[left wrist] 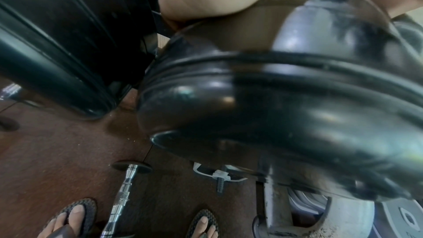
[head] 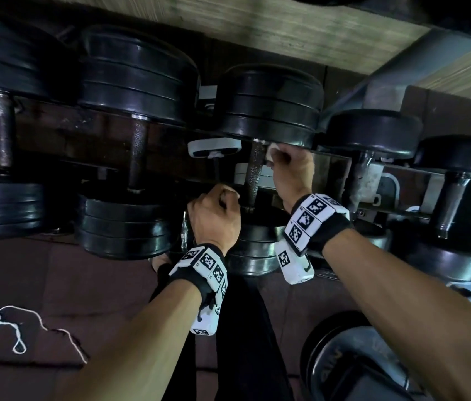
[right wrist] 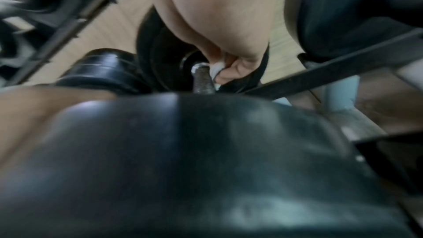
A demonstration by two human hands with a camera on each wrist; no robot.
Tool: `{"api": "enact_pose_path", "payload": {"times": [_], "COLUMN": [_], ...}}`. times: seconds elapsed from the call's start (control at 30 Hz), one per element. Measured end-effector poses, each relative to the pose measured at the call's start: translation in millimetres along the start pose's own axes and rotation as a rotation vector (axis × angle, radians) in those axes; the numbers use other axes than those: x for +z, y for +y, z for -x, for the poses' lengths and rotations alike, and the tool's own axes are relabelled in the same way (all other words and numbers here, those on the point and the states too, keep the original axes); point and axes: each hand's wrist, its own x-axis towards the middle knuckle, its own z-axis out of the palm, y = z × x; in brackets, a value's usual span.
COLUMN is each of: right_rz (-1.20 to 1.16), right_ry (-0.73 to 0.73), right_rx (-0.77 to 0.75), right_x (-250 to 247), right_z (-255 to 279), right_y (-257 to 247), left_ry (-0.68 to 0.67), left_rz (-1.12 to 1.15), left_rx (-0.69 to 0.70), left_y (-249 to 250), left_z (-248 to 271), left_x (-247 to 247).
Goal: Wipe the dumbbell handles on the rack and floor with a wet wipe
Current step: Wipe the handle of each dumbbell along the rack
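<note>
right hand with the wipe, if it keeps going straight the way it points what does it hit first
Probably the dumbbell's black far weight head, just beyond the right hand holding the wipe beside the handle; depth is unclear.

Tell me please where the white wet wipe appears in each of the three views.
Head: the wet wipe is just above centre, bunched in the right hand at the far end of the knurled handle.
Left wrist: not in it.
Right wrist: the wet wipe is just above centre, pinched beside the handle's end.
Shared landmark: the knurled handle.

floor: dark reddish-brown tiles (head: 54,285) | wall: pale wood-grain panelling (head: 286,27) | light: dim
</note>
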Motion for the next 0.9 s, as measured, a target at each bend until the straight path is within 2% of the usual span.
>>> {"api": "enact_pose_path", "payload": {"times": [0.2, 0.33, 0.43, 0.6, 0.67, 0.77, 0.9], "right_rz": [0.063, 0.119, 0.086, -0.136, -0.131, -0.005, 0.147], "right_ry": [0.033, -0.064, -0.015, 0.163, 0.085, -0.104, -0.162], "right_rx": [-0.159, -0.281, -0.202, 0.246, 0.337, 0.238, 0.09], "right_x": [-9.9, 5.4, 11.5, -8.1, -7.8, 5.9, 9.6], "right_z": [21.3, 36.4, 33.9, 16.4, 8.0, -5.8, -10.9], "right_y": [-16.0, -27.8, -31.3, -1.2, 9.3, 11.2, -5.7], "left_ry": [0.001, -0.007, -0.026, -0.036, -0.044, -0.041, -0.043], "left_rz": [-0.001, -0.022, -0.03, -0.013, -0.014, -0.005, -0.012], "left_rx": [0.007, 0.029, 0.037, 0.018, 0.002, -0.016, -0.017], "left_y": [0.3, 1.1, 0.0, -1.9, -2.5, -2.6, 0.9], "left_z": [-0.2, 0.2, -1.2, -2.3, -2.4, -2.2, -1.6], "left_x": [0.3, -1.3, -2.5, -1.2, -0.7, -0.9, -2.5]}}
